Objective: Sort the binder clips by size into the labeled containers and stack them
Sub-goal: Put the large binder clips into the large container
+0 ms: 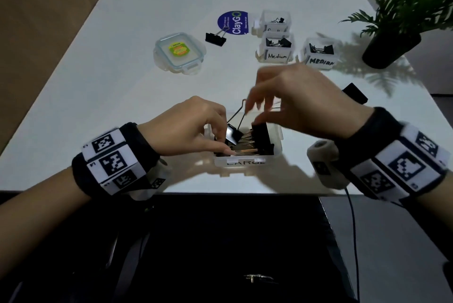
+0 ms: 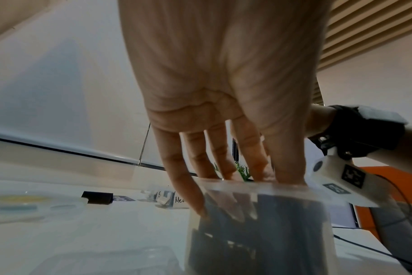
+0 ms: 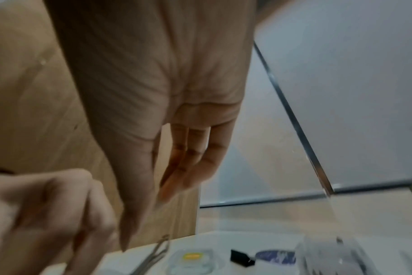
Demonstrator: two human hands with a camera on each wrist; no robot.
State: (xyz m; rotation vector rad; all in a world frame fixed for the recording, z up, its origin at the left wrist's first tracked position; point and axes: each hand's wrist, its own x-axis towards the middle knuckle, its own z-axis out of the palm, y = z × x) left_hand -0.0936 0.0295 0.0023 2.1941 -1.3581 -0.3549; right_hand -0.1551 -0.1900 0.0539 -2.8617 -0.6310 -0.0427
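1. A white table [image 1: 147, 106] fills the head view, with both of a person's bare hands meeting over a clear container labelled LARGE [image 1: 245, 161] at the near edge.
2. The left hand [image 1: 188, 128] reaches into that container from the left. Its fingers dip among the black binder clips [image 1: 263, 139] inside, and seem to pinch 1 tilted clip [image 1: 231, 134] whose wire handles stick up above the rim.
3. In the left wrist view the left fingers [image 2: 176, 167] pass down behind the clear wall of the container, with dark clips below them.
4. The right hand [image 1: 294, 96] hovers above the container's far side, blurred, with its fingers loosely spread and pointing down. It holds nothing that can be made out.
5. Further back on the right stand 3 small clear containers: 1 with a partly hidden label [image 1: 275, 20], 1 marked Medium [image 1: 277, 48], and 1 marked MEDIUM [image 1: 320, 53]. Each holds clips.
6. A loose black binder clip [image 1: 215, 38] lies on the table, touching a round blue ClayGo sticker [image 1: 234, 22].
7. A clear lid [image 1: 179, 52] with a yellow sticker lies flat, left of that clip.
8. Another black clip [image 1: 355, 93] shows partly behind the right wrist.
9. A potted green plant [image 1: 397, 20] stands at the far right.
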